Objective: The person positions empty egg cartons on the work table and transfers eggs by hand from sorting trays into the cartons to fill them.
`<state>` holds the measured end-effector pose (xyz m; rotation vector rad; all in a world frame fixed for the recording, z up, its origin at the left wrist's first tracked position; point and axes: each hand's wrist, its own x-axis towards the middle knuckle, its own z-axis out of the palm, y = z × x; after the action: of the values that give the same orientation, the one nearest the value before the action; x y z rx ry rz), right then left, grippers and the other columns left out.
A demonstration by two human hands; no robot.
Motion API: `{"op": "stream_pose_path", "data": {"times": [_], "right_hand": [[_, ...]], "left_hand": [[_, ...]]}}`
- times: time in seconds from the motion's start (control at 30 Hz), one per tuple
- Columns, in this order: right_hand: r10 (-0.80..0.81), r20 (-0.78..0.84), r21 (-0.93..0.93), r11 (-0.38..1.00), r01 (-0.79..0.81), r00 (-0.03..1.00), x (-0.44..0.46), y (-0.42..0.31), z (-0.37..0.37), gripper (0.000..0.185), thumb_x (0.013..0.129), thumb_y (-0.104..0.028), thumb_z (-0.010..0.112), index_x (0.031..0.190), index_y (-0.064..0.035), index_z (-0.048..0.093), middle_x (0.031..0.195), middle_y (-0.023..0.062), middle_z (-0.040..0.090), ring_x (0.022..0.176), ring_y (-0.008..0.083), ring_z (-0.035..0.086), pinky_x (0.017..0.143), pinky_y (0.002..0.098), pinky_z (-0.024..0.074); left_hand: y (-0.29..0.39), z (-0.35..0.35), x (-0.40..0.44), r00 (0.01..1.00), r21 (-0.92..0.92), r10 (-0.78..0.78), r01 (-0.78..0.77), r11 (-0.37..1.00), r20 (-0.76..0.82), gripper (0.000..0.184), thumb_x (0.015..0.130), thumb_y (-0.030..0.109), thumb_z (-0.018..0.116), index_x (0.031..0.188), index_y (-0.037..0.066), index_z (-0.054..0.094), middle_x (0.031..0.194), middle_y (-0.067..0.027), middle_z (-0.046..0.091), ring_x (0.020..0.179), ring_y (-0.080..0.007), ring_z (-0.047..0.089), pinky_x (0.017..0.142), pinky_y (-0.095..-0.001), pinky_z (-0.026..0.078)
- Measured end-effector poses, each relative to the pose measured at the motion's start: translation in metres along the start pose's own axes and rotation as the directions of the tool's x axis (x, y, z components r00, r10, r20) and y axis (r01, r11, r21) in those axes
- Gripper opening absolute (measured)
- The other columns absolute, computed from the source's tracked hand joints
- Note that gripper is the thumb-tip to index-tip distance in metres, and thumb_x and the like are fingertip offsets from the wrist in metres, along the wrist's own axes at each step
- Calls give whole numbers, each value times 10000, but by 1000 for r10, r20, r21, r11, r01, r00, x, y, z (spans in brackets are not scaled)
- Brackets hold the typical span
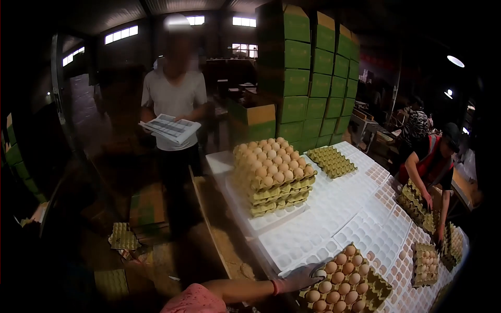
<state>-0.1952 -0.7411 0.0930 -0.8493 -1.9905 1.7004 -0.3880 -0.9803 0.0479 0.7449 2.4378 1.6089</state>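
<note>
My left hand (pixel 298 279), in a pale glove with a red band at the wrist, reaches in from the bottom. Its fingers are closed on the left edge of a cardboard tray of brown eggs (pixel 342 279), beside a paler egg (pixel 319 273). Another tray (pixel 380 292) shows partly under and right of the eggs. My right hand is not visible. Farther back on the white table surface (pixel 297 229) stands a tall stack of trays (pixel 279 177) with eggs on top. An empty egg tray (pixel 331 161) lies behind it to the right.
Green cartons (pixel 296 81) are piled behind the table. A person in a white shirt (pixel 175 88) stands across, holding papers (pixel 171 128). At right, a co-worker in a red vest (pixel 430 156) handles trays (pixel 415 206), near another egg tray (pixel 426 265). Another person (pixel 416 122) is farther back.
</note>
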Motion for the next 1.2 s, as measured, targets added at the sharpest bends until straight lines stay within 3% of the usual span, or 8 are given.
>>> {"op": "stream_pose_path", "data": {"times": [0.23, 0.4, 0.43, 0.53, 0.77, 0.9, 1.07, 1.2], "right_hand": [[-144, 125, -134, 978, 160, 982, 52, 46, 125, 558, 1025, -384, 444, 1440, -11, 428, 1381, 235, 525, 1238, 355, 518, 1053, 408, 383], [-352, 7, -420, 849, 322, 936, 78, 95, 126, 537, 880, -35, 592, 1387, 47, 433, 1364, 212, 486, 1241, 355, 505, 1020, 388, 441], [-490, 52, -556, 710, 432, 870, 69, 78, 123, 541, 882, -31, 587, 1395, 34, 426, 1405, 195, 451, 1265, 360, 478, 1038, 410, 424], [-553, 121, -574, 638, 513, 824, 36, 23, 127, 549, 820, -30, 637, 1341, 18, 467, 1319, 217, 518, 1227, 400, 488, 1034, 434, 416], [-420, 660, -620, 164, 767, 623, 15, 29, 183, 500, 756, -193, 756, 1225, -135, 592, 1277, 147, 518, 1207, 363, 480, 1021, 463, 393], [-369, 465, -363, 750, 553, 805, 32, 34, 182, 478, 757, -160, 764, 1194, -107, 580, 1231, 162, 520, 1129, 359, 531, 922, 426, 475], [-423, 371, -595, 575, 562, 827, 53, -20, 187, 410, 759, -234, 791, 1068, -98, 558, 1063, 119, 537, 805, 304, 639, 649, 415, 546], [-109, 514, -809, 270, 523, 851, 73, 6, 193, 603, 772, -272, 788, 1288, -126, 511, 1232, 154, 557, 969, 353, 642, 848, 437, 526]], "left_hand": [[-101, -86, 47, 993, 48, -87, 90, 995, -76, 662, 893, 433, 647, 1413, 66, 462, 1242, -211, 620, 1170, -336, 588, 986, -393, 454], [-111, -102, 53, 980, 248, -197, 183, 951, 33, 714, 910, 444, 621, 1469, 65, 390, 1350, -233, 533, 1229, -390, 527, 1048, -437, 412], [-123, -97, 54, 988, 440, 101, -39, 897, -118, 697, 900, 476, 598, 1427, 57, 417, 1304, -243, 546, 1196, -410, 533, 989, -468, 447], [-79, -124, 50, 949, 359, 273, -203, 911, -156, 571, 866, 233, 675, 1354, 23, 467, 1251, -228, 543, 1083, -425, 533, 945, -479, 444], [-59, -106, 20, 826, 460, 451, -563, 687, 339, 605, 770, 286, 732, 1307, 93, 532, 1242, -157, 504, 1187, -378, 444, 1021, -517, 362], [-80, -81, 21, 714, 446, 466, -695, 564, 523, 550, 749, 319, 739, 1245, 154, 568, 1206, -142, 509, 1194, -357, 429, 1039, -538, 341], [-68, -77, 32, 704, 388, 506, -703, 596, 498, 480, 734, 258, 745, 1176, 140, 599, 1214, -139, 509, 1187, -353, 446, 1047, -533, 342], [-55, -87, 58, 952, -90, 272, -262, 961, 137, 345, 780, 57, 656, 1122, 74, 613, 1104, -184, 496, 967, -372, 569, 795, -432, 519]]}}
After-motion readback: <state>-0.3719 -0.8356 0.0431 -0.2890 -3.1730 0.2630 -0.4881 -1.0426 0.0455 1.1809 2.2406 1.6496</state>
